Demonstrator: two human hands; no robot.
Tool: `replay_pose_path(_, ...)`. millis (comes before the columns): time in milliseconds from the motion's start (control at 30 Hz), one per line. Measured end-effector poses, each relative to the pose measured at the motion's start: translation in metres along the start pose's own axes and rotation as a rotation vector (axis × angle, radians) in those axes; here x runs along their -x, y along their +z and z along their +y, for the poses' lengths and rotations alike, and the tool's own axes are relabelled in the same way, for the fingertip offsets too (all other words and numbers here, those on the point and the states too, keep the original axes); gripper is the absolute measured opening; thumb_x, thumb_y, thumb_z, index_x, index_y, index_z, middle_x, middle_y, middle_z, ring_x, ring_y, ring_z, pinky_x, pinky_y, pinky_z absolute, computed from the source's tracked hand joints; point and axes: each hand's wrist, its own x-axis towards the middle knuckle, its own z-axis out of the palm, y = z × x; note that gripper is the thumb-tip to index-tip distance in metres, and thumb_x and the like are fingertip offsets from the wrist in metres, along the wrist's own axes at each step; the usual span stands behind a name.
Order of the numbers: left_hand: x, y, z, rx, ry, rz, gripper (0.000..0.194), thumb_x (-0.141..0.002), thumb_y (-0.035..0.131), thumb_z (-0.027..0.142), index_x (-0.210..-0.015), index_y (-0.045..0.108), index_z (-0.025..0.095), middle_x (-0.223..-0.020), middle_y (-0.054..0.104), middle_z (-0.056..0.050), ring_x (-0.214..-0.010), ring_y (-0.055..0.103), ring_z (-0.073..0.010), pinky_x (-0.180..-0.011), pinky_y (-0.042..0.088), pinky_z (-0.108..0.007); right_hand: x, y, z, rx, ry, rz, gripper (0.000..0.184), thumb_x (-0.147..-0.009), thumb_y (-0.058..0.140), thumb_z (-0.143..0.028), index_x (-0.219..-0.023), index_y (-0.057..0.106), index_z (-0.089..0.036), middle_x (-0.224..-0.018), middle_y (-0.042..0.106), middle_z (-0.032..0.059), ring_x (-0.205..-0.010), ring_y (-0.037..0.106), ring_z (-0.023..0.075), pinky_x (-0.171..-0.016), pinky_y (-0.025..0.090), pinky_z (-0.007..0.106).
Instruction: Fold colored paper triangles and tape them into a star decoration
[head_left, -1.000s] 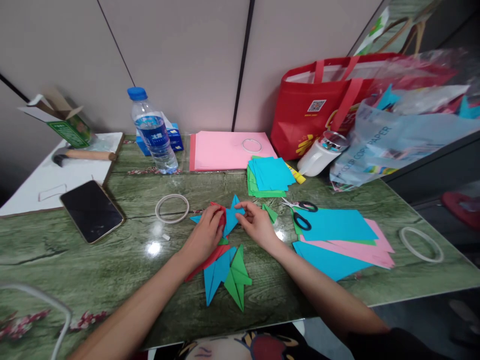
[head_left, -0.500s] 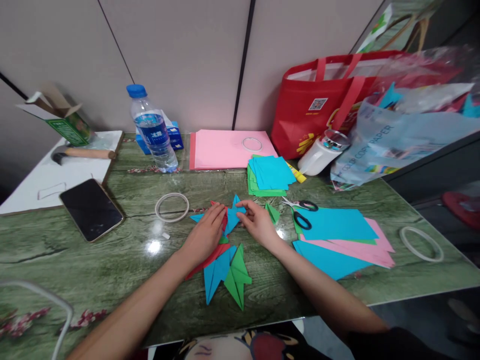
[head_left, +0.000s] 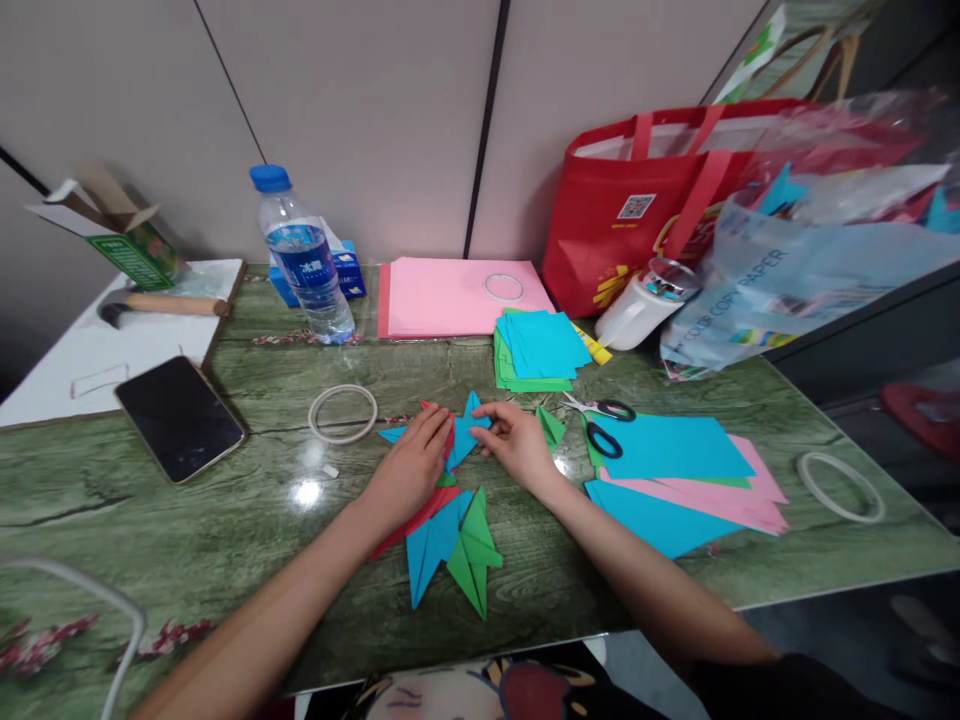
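My left hand (head_left: 409,465) lies flat with fingers stretched out over a red folded paper piece (head_left: 448,440), pressing it to the table. A blue folded paper piece (head_left: 462,432) with pointed ends sits beside it, its edge pinched between thumb and fingers of my right hand (head_left: 517,440). The pieces form part of a ring of folded paper. Nearer to me, that ring shows a blue pointed piece (head_left: 435,545) and a green one (head_left: 476,555). Much of its left side is hidden under my left hand. A loose green folded piece (head_left: 550,428) lies just behind my right hand.
Scissors (head_left: 604,425) rest on coloured paper sheets (head_left: 675,447) at right. Behind are square papers (head_left: 547,345), pink sheets (head_left: 442,300), a red bag (head_left: 622,220) and a white cup (head_left: 637,310). Tape rolls (head_left: 343,413), a water bottle (head_left: 307,265) and a phone (head_left: 180,418) stand left.
The hands and the folded paper stay almost where they were. The whole view has shifted very slightly.
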Motion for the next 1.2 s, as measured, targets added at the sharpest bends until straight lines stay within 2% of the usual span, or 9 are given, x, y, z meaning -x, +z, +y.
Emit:
replay_pose_path(300, -0.001, -0.001, 0.000, -0.038, 0.020, -0.026, 0.046, -0.087, 0.036, 0.011, -0.132, 0.042, 0.012, -0.136, 0.045, -0.017, -0.133, 0.034, -0.0273, -0.104, 0.041, -0.050, 0.002, -0.001, -0.006, 0.127, -0.081, 0.040, 0.018, -0.076, 0.063, -0.025, -0.092, 0.067, -0.018, -0.096, 0.063, 0.0083, -0.046, 0.057, 0.0094, -0.051, 0.051, 0.028)
replay_pose_path(533, 0.000, -0.001, 0.000, -0.028, 0.020, -0.024, 0.047, -0.087, 0.037, 0.010, -0.133, 0.040, 0.014, -0.137, 0.044, -0.016, -0.134, 0.034, -0.0266, -0.104, 0.040, -0.050, 0.001, -0.001, -0.005, 0.094, -0.072, 0.062, 0.020, -0.076, 0.063, -0.030, -0.091, 0.069, -0.019, -0.097, 0.062, 0.0085, -0.047, 0.056, 0.0097, -0.048, 0.051, 0.028)
replay_pose_path(700, -0.001, -0.004, 0.004, 0.008, -0.041, -0.028, 0.044, -0.089, 0.037, 0.013, -0.133, 0.038, 0.014, -0.137, 0.044, -0.015, -0.133, 0.034, -0.0258, -0.107, 0.038, -0.048, 0.001, 0.000, -0.002, 0.059, -0.051, 0.073, 0.023, -0.075, 0.062, -0.033, -0.091, 0.068, -0.017, -0.097, 0.061, 0.0088, -0.048, 0.056, 0.0104, -0.049, 0.050, 0.029)
replay_pose_path(767, -0.001, -0.006, 0.006, 0.032, -0.089, -0.013, 0.044, -0.089, 0.039, 0.015, -0.133, 0.037, 0.014, -0.139, 0.040, -0.016, -0.133, 0.035, -0.0259, -0.107, 0.038, -0.047, 0.002, 0.000, 0.000, 0.025, -0.035, 0.069, 0.023, -0.075, 0.062, -0.033, -0.092, 0.066, -0.017, -0.090, 0.061, 0.0068, -0.050, 0.057, 0.0117, -0.050, 0.049, 0.028)
replay_pose_path(900, -0.001, -0.010, 0.010, 0.078, -0.148, 0.017, 0.048, -0.087, 0.042, 0.014, -0.135, 0.032, 0.015, -0.143, 0.031, -0.017, -0.134, 0.032, -0.0261, -0.107, 0.037, -0.046, 0.003, -0.001, 0.000, -0.027, -0.015, 0.006, 0.021, -0.076, 0.061, -0.030, -0.094, 0.064, -0.019, -0.062, 0.057, -0.0013, -0.051, 0.056, 0.0142, -0.051, 0.046, 0.027)
replay_pose_path(967, -0.002, -0.011, 0.011, 0.090, -0.134, 0.038, 0.054, -0.087, 0.042, 0.012, -0.138, 0.024, 0.015, -0.145, 0.028, -0.017, -0.137, 0.025, -0.0258, -0.109, 0.034, -0.047, 0.005, -0.002, -0.003, 0.005, -0.082, 0.013, 0.018, -0.077, 0.060, -0.027, -0.093, 0.064, -0.019, -0.066, 0.058, -0.0001, -0.054, 0.055, 0.0142, -0.052, 0.045, 0.027)
replay_pose_path(1067, -0.002, -0.010, 0.009, 0.095, -0.091, 0.045, 0.060, -0.086, 0.040, 0.009, -0.141, 0.016, 0.017, -0.147, 0.026, -0.015, -0.141, 0.014, -0.0250, -0.111, 0.029, -0.049, 0.009, -0.003, -0.010, 0.103, -0.250, 0.053, 0.015, -0.080, 0.056, -0.024, -0.093, 0.064, -0.020, -0.087, 0.062, 0.0044, -0.061, 0.054, 0.0137, -0.056, 0.046, 0.027)
replay_pose_path(1200, -0.001, -0.008, 0.006, 0.106, -0.128, 0.050, 0.045, -0.086, 0.042, 0.011, -0.130, 0.034, 0.016, -0.140, 0.034, -0.016, -0.137, 0.024, -0.0265, -0.109, 0.033, -0.049, 0.012, -0.001, -0.015, 0.151, -0.344, 0.070, 0.018, -0.082, 0.052, -0.020, -0.096, 0.062, -0.020, -0.094, 0.061, 0.0057, -0.061, 0.053, 0.0125, -0.056, 0.046, 0.026)
